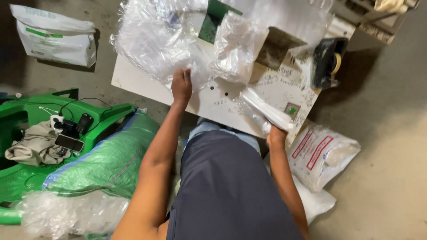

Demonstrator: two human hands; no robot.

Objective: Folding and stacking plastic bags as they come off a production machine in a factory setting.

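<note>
I am sitting at a white tabletop [133, 78] and looking down at my two hands.

My left hand [181, 85] lies on the edge of a big heap of clear plastic bags [155, 40]. The fingers reach up into the heap and touch it. They are bent a little. I cannot tell if they pinch a bag or only press on it.

My right hand [276, 134] is at the near edge of the tabletop, on the right. Its grip is closed around a long bundle of clear plastic [262, 109]. The bundle is flat and thin. It runs from my right hand up and to the left, so its far end points at the heap. The heap lies up and to the left of that end, with a bit of bare tabletop in between. My left hand is much nearer to the heap than my right hand is.

A black tape roller [328, 60] sits on the far right of the tabletop. A green card [213, 18] pokes out from under the bags.

On the floor to my left are a green woven sack [106, 164] and a green plastic chair [26, 115] with a phone [69, 142] on it. On my right lies a white bag with red lines [320, 155].
</note>
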